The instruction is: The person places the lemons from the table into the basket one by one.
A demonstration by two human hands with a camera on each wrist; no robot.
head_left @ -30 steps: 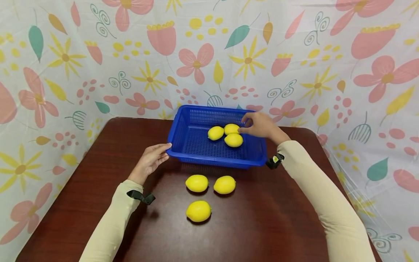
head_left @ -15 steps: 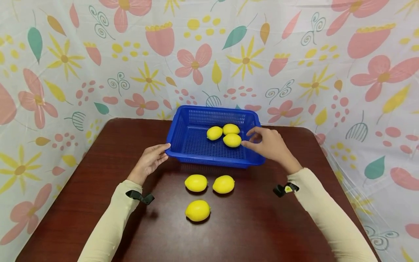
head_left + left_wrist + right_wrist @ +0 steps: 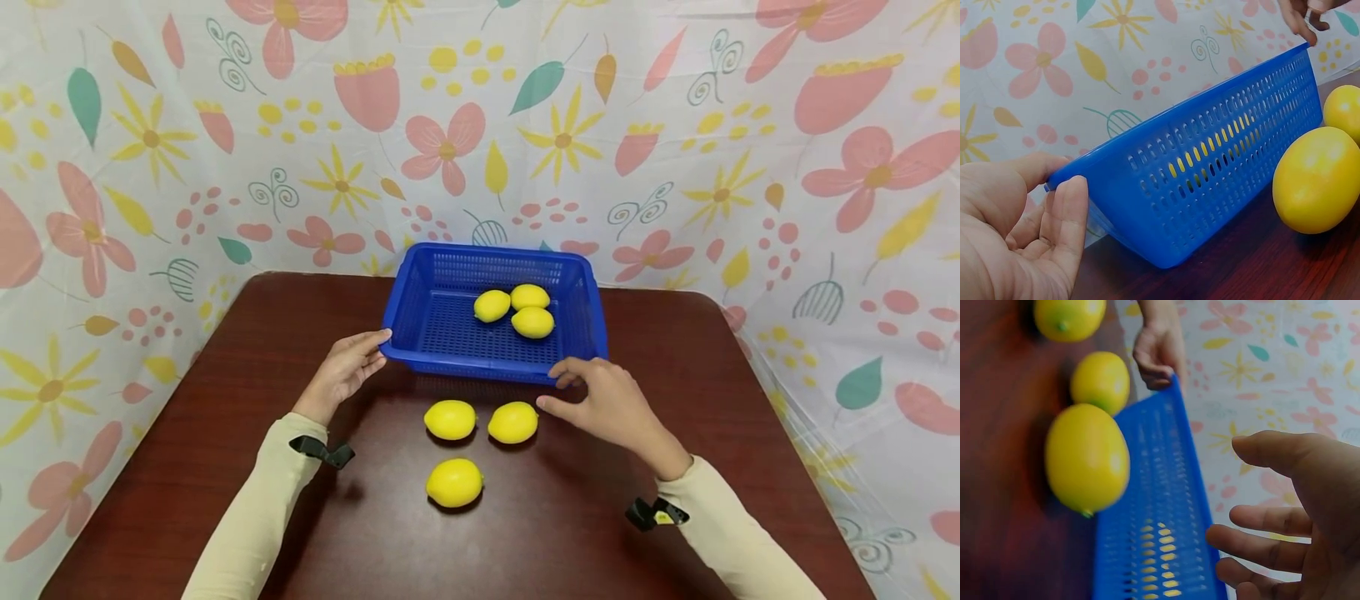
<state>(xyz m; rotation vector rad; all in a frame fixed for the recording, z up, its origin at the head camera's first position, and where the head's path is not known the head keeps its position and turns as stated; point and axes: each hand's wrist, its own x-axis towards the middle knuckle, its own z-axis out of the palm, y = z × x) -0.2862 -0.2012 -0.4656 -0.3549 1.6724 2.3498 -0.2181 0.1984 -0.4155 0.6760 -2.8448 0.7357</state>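
Note:
A blue plastic basket (image 3: 465, 363) with slotted walls stands on the table, three yellow lemons (image 3: 533, 322) inside. My left hand (image 3: 347, 372) pinches the basket's left front corner between thumb and fingers, as the left wrist view shows closely (image 3: 1047, 225). Three more lemons lie on the wood before the basket: one at the right (image 3: 513, 422), one at the left (image 3: 450, 419), one nearer me (image 3: 454, 482). Just right of the right-hand lemon, my right hand (image 3: 611, 404) holds nothing, thumb and fingers apart. In the right wrist view its fingers (image 3: 1260, 547) are near the basket rim.
The dark reddish-brown table (image 3: 600, 525) runs toward me in front of the lemons. A white cloth (image 3: 450, 75) printed with flowers and leaves hangs behind and at both sides of it.
My right hand has left the basket's inside and come toward me, past its right front corner, to beside the right-hand table lemon. The left hand and all lemons stay put.

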